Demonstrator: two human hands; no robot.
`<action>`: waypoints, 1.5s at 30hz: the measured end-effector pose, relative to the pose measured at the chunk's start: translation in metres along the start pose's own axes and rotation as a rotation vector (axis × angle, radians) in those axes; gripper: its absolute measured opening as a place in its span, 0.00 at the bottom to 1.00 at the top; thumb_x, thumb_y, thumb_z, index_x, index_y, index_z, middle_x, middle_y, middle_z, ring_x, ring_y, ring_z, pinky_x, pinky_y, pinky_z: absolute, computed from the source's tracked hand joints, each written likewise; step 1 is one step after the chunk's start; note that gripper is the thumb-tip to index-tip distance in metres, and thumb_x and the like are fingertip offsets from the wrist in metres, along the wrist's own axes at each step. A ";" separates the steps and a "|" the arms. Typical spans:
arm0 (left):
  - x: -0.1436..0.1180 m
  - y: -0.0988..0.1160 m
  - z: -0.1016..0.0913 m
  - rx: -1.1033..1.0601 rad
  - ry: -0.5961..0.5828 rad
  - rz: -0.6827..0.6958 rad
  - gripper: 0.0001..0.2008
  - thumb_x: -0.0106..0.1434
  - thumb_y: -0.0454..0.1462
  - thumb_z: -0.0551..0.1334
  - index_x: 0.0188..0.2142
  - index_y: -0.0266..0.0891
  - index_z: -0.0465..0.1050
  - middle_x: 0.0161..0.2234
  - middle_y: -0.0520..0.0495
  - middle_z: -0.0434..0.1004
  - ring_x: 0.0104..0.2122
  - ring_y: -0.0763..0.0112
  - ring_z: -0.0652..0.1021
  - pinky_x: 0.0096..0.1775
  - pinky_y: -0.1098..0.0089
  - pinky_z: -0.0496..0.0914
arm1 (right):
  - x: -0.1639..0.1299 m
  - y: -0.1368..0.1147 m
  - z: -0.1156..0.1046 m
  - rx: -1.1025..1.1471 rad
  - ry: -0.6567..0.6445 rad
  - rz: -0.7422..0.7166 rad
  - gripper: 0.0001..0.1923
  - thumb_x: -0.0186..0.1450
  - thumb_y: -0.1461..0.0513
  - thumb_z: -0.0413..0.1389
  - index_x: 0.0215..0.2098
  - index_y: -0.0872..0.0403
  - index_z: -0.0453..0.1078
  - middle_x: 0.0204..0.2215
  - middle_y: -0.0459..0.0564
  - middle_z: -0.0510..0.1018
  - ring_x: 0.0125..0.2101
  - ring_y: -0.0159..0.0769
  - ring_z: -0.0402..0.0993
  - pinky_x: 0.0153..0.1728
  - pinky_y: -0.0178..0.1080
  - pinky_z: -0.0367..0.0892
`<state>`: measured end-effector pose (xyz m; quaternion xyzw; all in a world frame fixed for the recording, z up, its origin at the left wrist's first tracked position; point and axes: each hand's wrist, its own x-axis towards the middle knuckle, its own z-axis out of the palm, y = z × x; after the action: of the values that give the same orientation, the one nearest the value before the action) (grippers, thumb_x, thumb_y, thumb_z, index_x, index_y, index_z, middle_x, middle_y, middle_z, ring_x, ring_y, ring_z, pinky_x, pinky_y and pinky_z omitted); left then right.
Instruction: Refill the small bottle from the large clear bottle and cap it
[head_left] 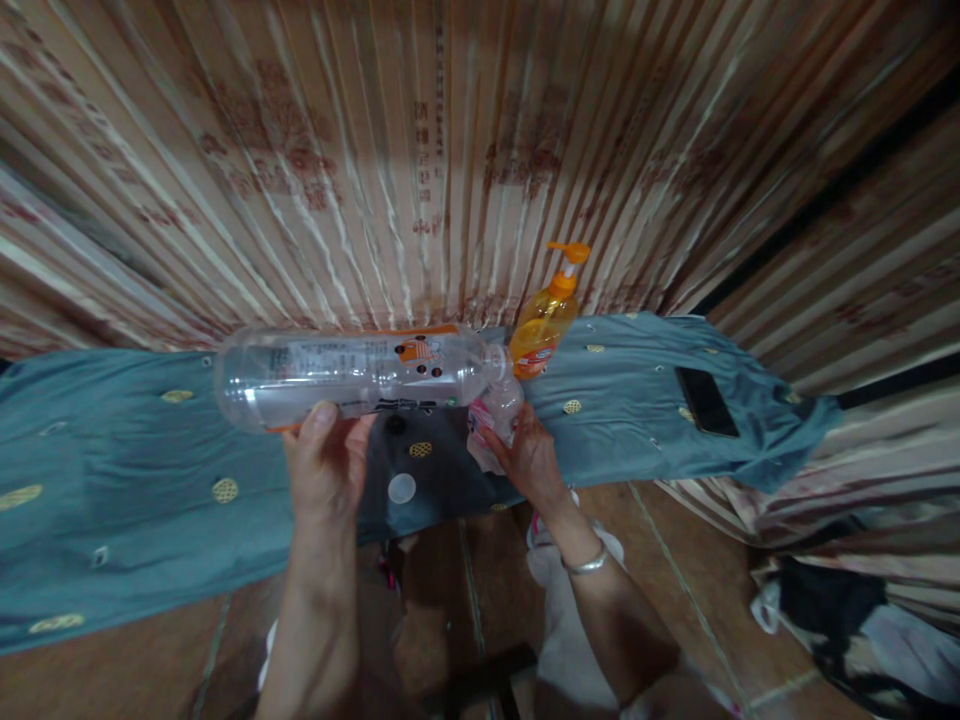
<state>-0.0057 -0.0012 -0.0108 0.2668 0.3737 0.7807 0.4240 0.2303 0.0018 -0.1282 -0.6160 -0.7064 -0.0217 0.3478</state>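
Left hand point(326, 465) wraps the large clear plastic bottle point(352, 375), horizontal above the teal-covered bed point(112, 490); right hand point(525, 455) pinches a small clear bottle point(499, 405) at its mouth. Keep the mouths aligned, tilt gradually.

the right hand point(529, 455) hides most of the small bottle point(499, 410); the mat's point(420, 130) print is too blurred to read; both forearms leave the bottom edge.
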 end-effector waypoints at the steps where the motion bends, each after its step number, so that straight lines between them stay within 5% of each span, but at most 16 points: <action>1: 0.000 0.000 0.000 0.003 0.002 0.005 0.21 0.45 0.48 0.82 0.29 0.47 0.74 0.31 0.53 0.82 0.39 0.60 0.84 0.44 0.58 0.81 | 0.000 0.000 0.000 0.006 -0.006 0.002 0.31 0.78 0.44 0.54 0.64 0.60 0.67 0.37 0.60 0.83 0.36 0.49 0.83 0.37 0.51 0.84; 9: 0.000 0.000 -0.001 0.045 -0.009 0.014 0.20 0.46 0.49 0.81 0.29 0.47 0.74 0.33 0.52 0.85 0.42 0.56 0.85 0.43 0.56 0.82 | 0.000 0.000 0.000 -0.001 -0.005 0.016 0.34 0.77 0.41 0.53 0.62 0.62 0.68 0.37 0.63 0.83 0.37 0.50 0.84 0.37 0.51 0.84; 21: -0.001 0.003 0.005 -0.037 0.065 -0.022 0.23 0.40 0.45 0.83 0.27 0.44 0.73 0.29 0.54 0.81 0.35 0.64 0.82 0.41 0.62 0.80 | 0.003 -0.004 -0.009 -0.019 -0.066 0.021 0.29 0.77 0.45 0.56 0.60 0.63 0.67 0.37 0.62 0.83 0.37 0.50 0.84 0.37 0.48 0.83; 35: -0.001 0.002 0.003 0.008 0.020 -0.002 0.22 0.44 0.49 0.82 0.30 0.46 0.75 0.33 0.51 0.83 0.43 0.56 0.84 0.46 0.55 0.81 | 0.005 -0.008 -0.013 -0.012 -0.082 0.039 0.27 0.77 0.44 0.54 0.57 0.60 0.67 0.35 0.61 0.82 0.36 0.50 0.83 0.35 0.47 0.81; 45: -0.003 0.006 0.009 -0.054 0.067 -0.017 0.26 0.35 0.47 0.85 0.24 0.45 0.72 0.27 0.56 0.81 0.32 0.65 0.82 0.37 0.65 0.81 | 0.003 -0.004 -0.009 0.008 -0.073 0.048 0.29 0.77 0.44 0.56 0.60 0.60 0.68 0.38 0.61 0.84 0.37 0.49 0.83 0.38 0.50 0.83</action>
<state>-0.0005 -0.0025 -0.0015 0.2260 0.3687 0.7953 0.4249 0.2305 -0.0005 -0.1178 -0.6319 -0.7036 0.0121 0.3249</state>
